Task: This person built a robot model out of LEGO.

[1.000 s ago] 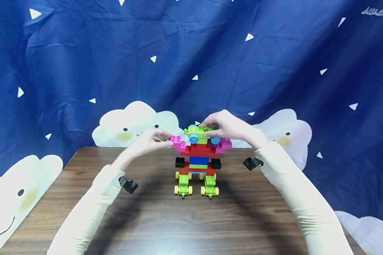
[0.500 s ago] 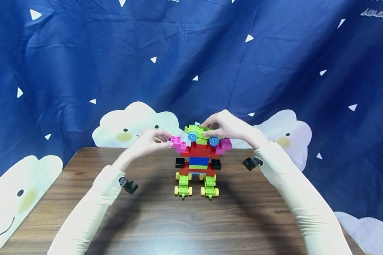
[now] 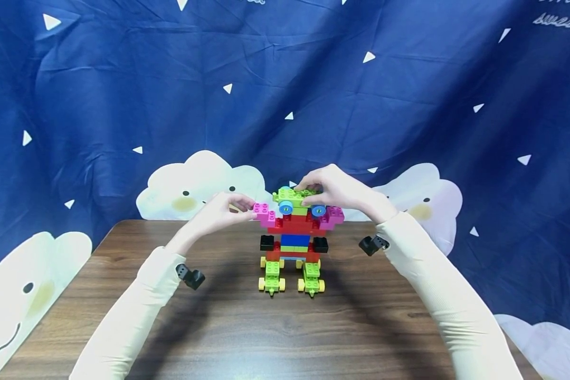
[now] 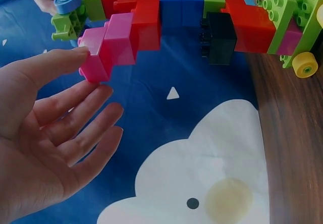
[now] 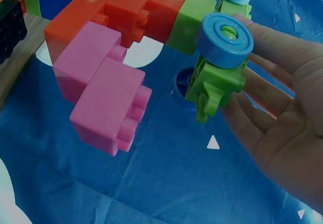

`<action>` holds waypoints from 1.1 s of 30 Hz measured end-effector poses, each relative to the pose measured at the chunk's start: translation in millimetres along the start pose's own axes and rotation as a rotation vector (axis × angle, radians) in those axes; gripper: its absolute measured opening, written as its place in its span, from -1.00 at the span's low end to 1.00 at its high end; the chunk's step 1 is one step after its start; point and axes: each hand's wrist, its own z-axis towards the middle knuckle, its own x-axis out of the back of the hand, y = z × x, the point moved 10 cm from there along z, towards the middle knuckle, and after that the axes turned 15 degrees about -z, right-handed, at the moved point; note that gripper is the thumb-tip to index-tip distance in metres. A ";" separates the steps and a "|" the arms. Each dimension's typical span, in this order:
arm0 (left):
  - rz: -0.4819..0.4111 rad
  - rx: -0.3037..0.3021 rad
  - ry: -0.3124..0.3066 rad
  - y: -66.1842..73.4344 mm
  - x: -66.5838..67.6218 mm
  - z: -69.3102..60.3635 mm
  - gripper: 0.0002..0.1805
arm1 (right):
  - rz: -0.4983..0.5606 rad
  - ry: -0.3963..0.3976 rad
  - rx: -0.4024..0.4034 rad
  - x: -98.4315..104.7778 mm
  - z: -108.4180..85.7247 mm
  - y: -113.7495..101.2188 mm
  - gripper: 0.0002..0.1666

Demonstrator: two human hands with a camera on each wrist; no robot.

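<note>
A figure of toy building bricks stands upright on the table, with a red body [image 3: 296, 225] and a blue brick [image 3: 295, 241] in its middle. On top sits a lime green wheeled car base [image 3: 292, 196] with blue wheels. My right hand [image 3: 342, 187] pinches this base between thumb and fingers, the thumb on its near side. At the figure's left, my left hand [image 3: 223, 211] pinches the stepped pink bricks [image 4: 96, 55] between thumb and index finger; its other fingers are spread below. Matching pink bricks [image 5: 108, 103] stick out on the right side, untouched.
Black bricks [image 3: 267, 243] jut from the figure's sides. Its feet are green wheeled bases [image 3: 272, 278] with yellow wheels, standing on the brown wooden table [image 3: 218, 322]. A blue curtain [image 3: 285, 95] with white clouds hangs just behind the table's far edge.
The green wheeled base tilted, its left end rising slightly, then came back nearly level on the figure's top. My right hand kept hold of it. The left hand has hardly moved.
</note>
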 end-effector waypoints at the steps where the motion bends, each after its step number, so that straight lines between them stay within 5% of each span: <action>1: 0.002 0.002 0.002 -0.3 0.0 0.2 -0.61 | 0.000 0.001 -0.003 0.1 0.0 0.1 -0.61; 33: 0.001 -0.015 0.009 -2.2 0.3 2.4 -0.63 | -0.023 -0.027 0.002 -1.5 5.5 1.0 -0.66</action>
